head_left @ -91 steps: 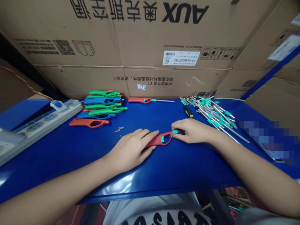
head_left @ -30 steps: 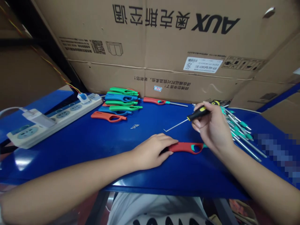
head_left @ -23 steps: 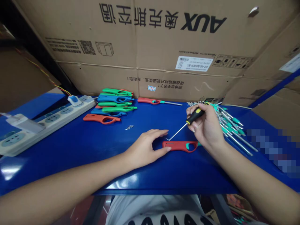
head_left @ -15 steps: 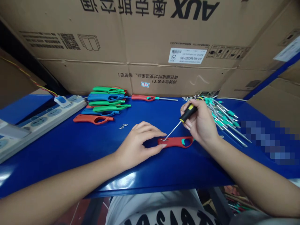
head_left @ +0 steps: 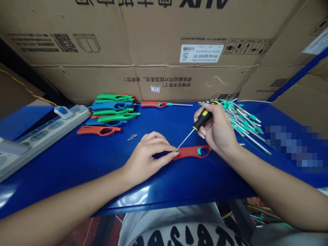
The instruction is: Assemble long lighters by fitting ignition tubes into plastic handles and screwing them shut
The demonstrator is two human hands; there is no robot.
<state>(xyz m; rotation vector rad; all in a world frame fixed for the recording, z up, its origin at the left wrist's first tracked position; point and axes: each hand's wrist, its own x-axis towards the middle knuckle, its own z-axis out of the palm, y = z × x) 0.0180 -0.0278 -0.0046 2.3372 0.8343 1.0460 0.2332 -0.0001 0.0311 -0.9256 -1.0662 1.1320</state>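
Note:
My right hand (head_left: 216, 128) grips a black and yellow screwdriver (head_left: 203, 118), its shaft slanting down to the left. The tip meets the left end of a red lighter handle (head_left: 188, 153) lying flat on the blue table. A green trigger shows in the handle's opening. At that same end, my left hand (head_left: 151, 153) closes thumb and forefinger around the screwdriver tip. Whatever is between these fingertips is hidden. Left of the fingers lies a small pile of screws (head_left: 132, 137).
Green, blue and red lighter handles (head_left: 112, 106) are piled at the back left. A red lighter with a metal tube (head_left: 153, 104) lies beside them. Several metal tubes with green parts (head_left: 247, 119) are heaped at right. A power strip (head_left: 48, 131) runs along the left; a cardboard wall (head_left: 102, 73) stands behind.
My left thumb and forefinger have come together at the screwdriver tip; before, they were apart on either side of the handle's end. The camera view has shifted slightly.

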